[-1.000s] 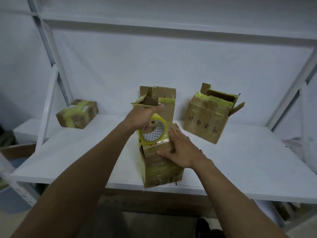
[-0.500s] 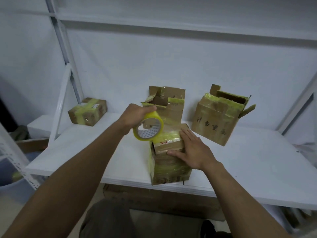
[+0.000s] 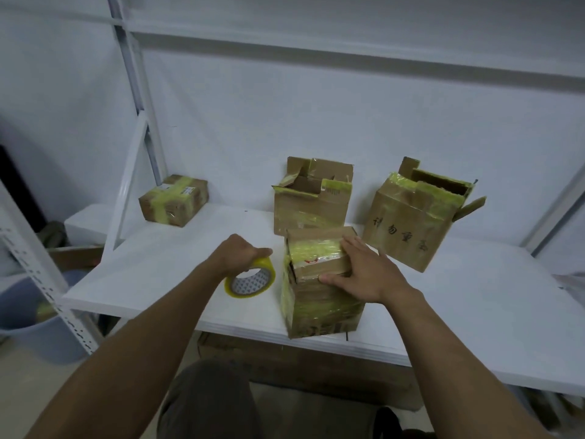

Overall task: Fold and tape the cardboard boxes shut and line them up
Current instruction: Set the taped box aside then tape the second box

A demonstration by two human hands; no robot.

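**Meanwhile at the shelf: tape roll gripped low, one box pinned under a flat palm**

The left hand curled its fingers over the top of a yellow tape roll, which stood on edge low over the white shelf board, just to the left of the front box. Whether the roll actually touched the board could not be told.

The right hand lay spread on that front box, its fingers straight across the closed top flaps and its thumb along the upper front edge. The box stood at the near edge of the board, wrapped in yellowish tape.

Directly behind it stood a second box with its flaps up and its top open. To the right of that one, a larger box with dark handwriting sat turned at an angle, its top also open and one flap sticking out sideways.

Well apart, at the far left beyond a white upright post, a small taped box rested closed on a lower white ledge. A blue bucket stood on the floor at the left.
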